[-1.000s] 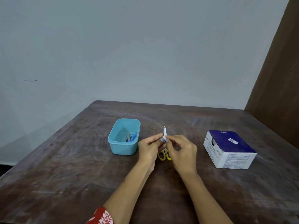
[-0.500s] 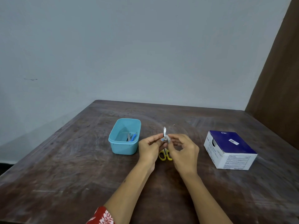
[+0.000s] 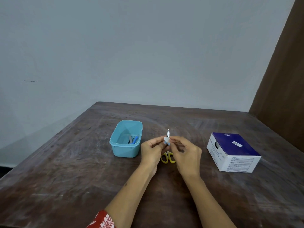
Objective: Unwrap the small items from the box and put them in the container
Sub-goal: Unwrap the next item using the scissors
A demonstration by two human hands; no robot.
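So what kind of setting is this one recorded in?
Probably a plain indoor room with a makeshift work spot, not a lab or workshop: a worn dark wooden table pushed against a bare pale grey wall, with a brown wooden panel at the right.

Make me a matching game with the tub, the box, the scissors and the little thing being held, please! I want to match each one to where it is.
Things:
1. blue tub
2. white and navy box
3. yellow-handled scissors
4. small wrapped item

Places:
A. lying on the table below the two hands
B. pinched between the left hand and the right hand
C. on the table, left of the hands
D. on the table, right of the hands

Right pairs: 1-C, 2-D, 3-A, 4-B
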